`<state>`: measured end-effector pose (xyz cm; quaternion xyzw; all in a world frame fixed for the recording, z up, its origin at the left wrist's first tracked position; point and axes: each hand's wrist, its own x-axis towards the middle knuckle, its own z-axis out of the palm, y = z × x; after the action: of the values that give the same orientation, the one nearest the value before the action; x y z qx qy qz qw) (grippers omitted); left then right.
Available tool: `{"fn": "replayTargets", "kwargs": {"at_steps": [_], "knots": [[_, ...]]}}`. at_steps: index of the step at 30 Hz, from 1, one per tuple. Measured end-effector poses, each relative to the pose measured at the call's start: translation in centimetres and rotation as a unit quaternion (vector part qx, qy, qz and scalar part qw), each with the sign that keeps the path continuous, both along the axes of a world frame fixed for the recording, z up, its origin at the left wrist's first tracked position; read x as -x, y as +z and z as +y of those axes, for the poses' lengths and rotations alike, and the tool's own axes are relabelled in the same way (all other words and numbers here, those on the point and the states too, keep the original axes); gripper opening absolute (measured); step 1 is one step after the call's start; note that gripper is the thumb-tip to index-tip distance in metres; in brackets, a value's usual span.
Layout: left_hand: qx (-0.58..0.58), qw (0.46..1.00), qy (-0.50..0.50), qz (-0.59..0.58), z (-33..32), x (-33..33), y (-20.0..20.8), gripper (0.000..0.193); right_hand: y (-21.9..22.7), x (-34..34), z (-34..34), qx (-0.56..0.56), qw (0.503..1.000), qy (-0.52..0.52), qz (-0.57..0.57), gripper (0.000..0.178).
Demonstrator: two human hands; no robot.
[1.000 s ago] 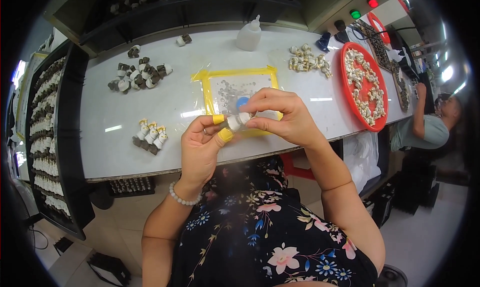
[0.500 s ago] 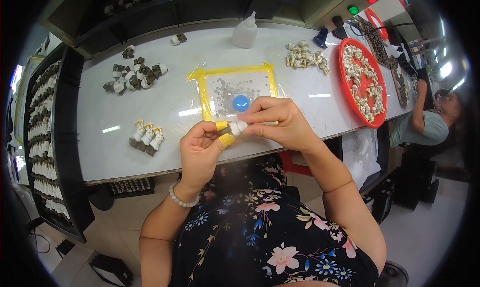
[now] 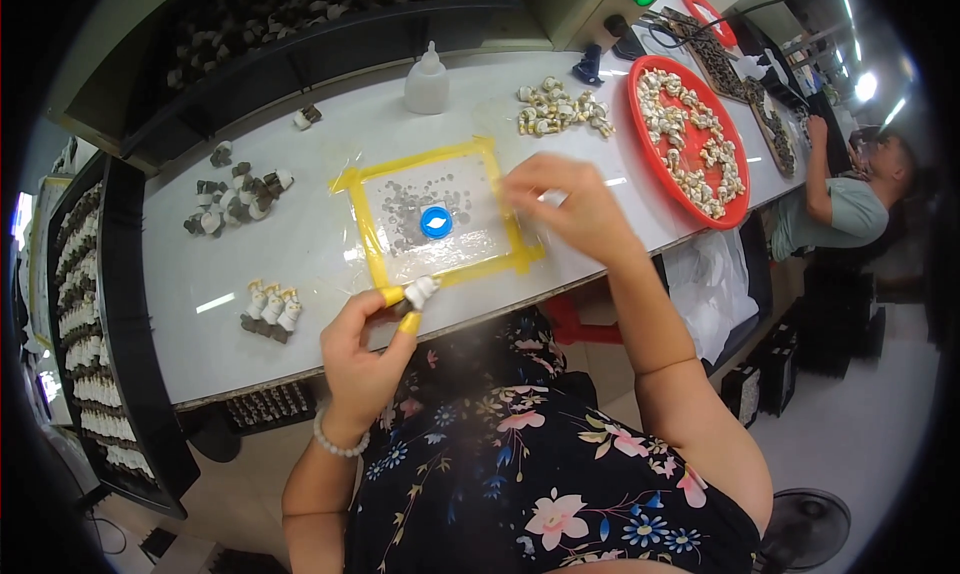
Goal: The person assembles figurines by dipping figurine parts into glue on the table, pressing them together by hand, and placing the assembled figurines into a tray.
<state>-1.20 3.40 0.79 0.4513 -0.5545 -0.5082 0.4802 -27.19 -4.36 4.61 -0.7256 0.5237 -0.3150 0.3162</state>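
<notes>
My left hand [image 3: 372, 359], yellow tape wrapped on its thumb and forefinger, pinches a small white figurine [image 3: 421, 291] with a dark base by the table's front edge. Raised over the right side of the yellow-taped sheet [image 3: 372, 236] is my right hand [image 3: 575, 209], its fingers curled and smeared by motion; whether anything is in them cannot be made out. On that sheet, among grey spots, sits a blue round cap [image 3: 436, 223] with something white in it. To the left, several finished-looking figurines [image 3: 270, 312] with dark bases and yellowish tops stand close together.
Loose dark-and-white pieces [image 3: 238, 202] lie at the table's left. A white squeeze bottle [image 3: 427, 86] stands at the back. Small white-and-gold pieces [image 3: 560, 109] are heaped near a red tray [image 3: 640, 139] of similar pieces. A black rack [image 3: 130, 304] flanks the left; a co-worker [image 3: 850, 214] sits right.
My right hand has let go of the figurine and moved right, away from my left hand. My left hand still holds the figurine, which now shows a yellowish tip. The view has shifted.
</notes>
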Motion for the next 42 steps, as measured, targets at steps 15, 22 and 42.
{"fn": "replayTargets", "kwargs": {"at_steps": [15, 22, 42], "knots": [[0.243, 0.822, 0.221, -0.466, 3.0, -5.3, -2.0, 0.032, -1.5, 3.3, -3.1, 0.148, 0.95, -0.093, 0.258, 0.019], [0.245, 0.79, 0.237, -0.51, 0.9, -6.0, 0.6, 0.059, -2.6, 2.0, -1.3, 0.125, 0.964, -0.129, 0.194, 0.019], [0.157, 0.86, 0.14, -0.465, -0.4, -7.7, 0.6, 0.048, -5.3, 4.5, -1.1, 0.067, 0.987, -0.13, 0.062, 0.018]]}}
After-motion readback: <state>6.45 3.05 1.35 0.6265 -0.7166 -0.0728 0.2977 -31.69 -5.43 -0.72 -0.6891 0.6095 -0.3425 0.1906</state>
